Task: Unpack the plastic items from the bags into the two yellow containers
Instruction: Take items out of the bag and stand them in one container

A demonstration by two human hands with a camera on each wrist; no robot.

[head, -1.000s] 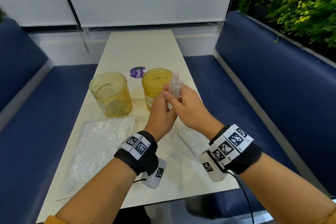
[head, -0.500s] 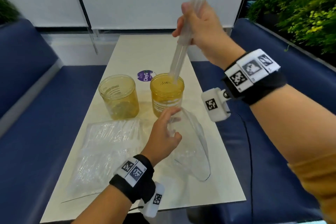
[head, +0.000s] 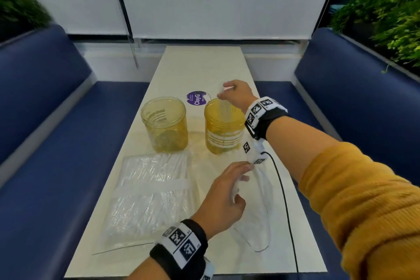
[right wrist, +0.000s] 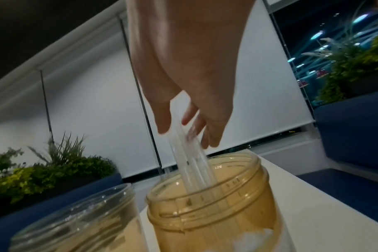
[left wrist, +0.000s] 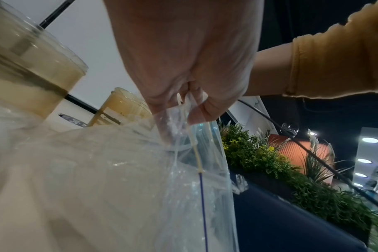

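Two yellow see-through jars stand mid-table: the left jar [head: 164,123] [right wrist: 76,221] and the right jar [head: 223,127] [right wrist: 216,213]. My right hand [head: 237,95] [right wrist: 188,117] is just above the right jar, holding a bundle of clear plastic straws [head: 221,107] [right wrist: 190,163] between thumb and fingers. The straws' lower ends are inside that jar. My left hand [head: 227,198] [left wrist: 190,95] pinches the mouth of a limp, emptied clear bag [head: 256,223] [left wrist: 194,153] near the table's right edge. A full clear bag of straws [head: 150,195] lies flat in front of the left jar.
A round purple sticker [head: 195,98] lies on the cream table [head: 204,63] behind the jars. A black cable [head: 284,188] hangs from my right wrist across the table's right side. Blue benches [head: 56,143] flank the table, with plants behind them.
My right hand pulled the straws out of the bag, lifted them high, then came down and put their ends into the right jar. My left hand kept hold of the emptied bag.
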